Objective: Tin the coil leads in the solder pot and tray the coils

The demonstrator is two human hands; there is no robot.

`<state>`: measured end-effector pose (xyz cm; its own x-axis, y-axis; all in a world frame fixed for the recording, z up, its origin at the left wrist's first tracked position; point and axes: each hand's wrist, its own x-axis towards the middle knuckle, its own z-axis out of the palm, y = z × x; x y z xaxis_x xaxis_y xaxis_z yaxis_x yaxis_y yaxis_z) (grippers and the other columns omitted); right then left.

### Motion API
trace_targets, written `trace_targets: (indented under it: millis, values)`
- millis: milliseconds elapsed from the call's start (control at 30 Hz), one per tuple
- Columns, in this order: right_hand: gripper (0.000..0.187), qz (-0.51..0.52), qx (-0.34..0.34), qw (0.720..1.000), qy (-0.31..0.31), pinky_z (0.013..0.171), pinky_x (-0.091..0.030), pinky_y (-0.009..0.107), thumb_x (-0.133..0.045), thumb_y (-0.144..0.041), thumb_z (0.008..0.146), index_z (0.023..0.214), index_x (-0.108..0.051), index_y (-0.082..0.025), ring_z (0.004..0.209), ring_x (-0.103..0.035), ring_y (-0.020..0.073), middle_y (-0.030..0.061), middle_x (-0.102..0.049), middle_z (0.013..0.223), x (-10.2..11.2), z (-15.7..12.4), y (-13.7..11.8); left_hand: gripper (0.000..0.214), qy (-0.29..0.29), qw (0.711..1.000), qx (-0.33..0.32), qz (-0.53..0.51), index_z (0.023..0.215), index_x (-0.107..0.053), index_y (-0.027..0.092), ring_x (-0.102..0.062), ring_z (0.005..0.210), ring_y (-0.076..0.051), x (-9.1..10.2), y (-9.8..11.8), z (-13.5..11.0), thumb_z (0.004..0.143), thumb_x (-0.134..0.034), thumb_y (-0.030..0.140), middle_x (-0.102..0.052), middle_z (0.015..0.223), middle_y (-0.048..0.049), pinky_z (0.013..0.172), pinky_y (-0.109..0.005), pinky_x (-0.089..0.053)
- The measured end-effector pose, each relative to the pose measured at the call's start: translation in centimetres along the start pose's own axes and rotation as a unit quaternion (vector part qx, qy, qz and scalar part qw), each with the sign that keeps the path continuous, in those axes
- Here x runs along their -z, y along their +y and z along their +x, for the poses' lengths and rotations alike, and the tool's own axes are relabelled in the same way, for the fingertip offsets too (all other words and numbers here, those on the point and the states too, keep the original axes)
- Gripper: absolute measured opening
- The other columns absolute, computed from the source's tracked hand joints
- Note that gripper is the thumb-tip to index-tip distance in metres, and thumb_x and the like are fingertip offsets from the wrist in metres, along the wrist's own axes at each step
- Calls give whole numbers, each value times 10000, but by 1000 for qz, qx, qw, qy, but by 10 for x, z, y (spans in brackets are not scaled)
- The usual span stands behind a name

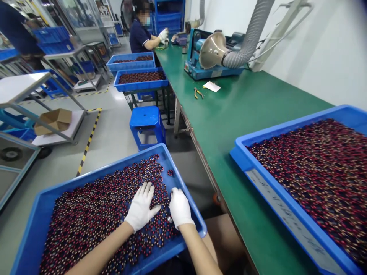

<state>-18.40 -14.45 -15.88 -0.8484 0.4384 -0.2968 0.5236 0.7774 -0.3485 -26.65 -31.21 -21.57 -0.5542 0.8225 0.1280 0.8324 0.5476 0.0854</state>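
Both of my hands, in white gloves, are inside a blue tray [36,225] filled with a layer of small round ring-shaped parts [97,206], dark with red and copper-coloured spots. My left hand [142,208] lies flat on the parts near the tray's middle, fingers stretched and thumb out to the side. Close to the tray's right wall, my right hand [180,208] is curled with the knuckles up. Its fingertips are mostly hidden, so what it holds cannot be made out. A small silvery piece [169,219] shows beside it. One ring part [170,173] sits apart near the wall.
On the green workbench [229,114] stand another full blue tray [275,194], pliers [198,93], a white paper [211,86] and a blue machine [212,57] with a duct. A blue stool [145,116] and filled trays [140,78] are ahead. A masked co-worker [140,36] sits beyond.
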Motion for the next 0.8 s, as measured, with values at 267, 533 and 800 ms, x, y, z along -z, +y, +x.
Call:
trace_targets:
  millis: [267,533,800]
  values:
    - [584,-20,33,999,3,879,-503,409,-370,37,787,1368,-381,-14,1092,-583,309,254,-546,1236,6,-27,0,710,-2,994,-52,-93,1383,-355,105,-277,1364,-354,10,1,22,845,-551,524,-372,1447,-203,1074,-554,-302]
    - [931,39,168,984,-44,1120,-276,394,-574,-18,593,1454,-266,-194,1405,-178,298,90,-191,1549,-1,-29,25,383,82,981,68,-160,1318,-430,180,-489,1223,-278,6,-13,27,949,-468,278,-477,1364,-128,987,-515,-439]
    - [935,49,200,977,-63,1113,-248,439,-657,-103,599,1446,-280,-229,1389,-177,348,124,-181,1541,-4,-28,29,643,-41,988,63,-132,1363,-409,226,-484,1242,-260,39,-11,-53,742,-482,73,-493,1369,-121,1008,-435,-445]
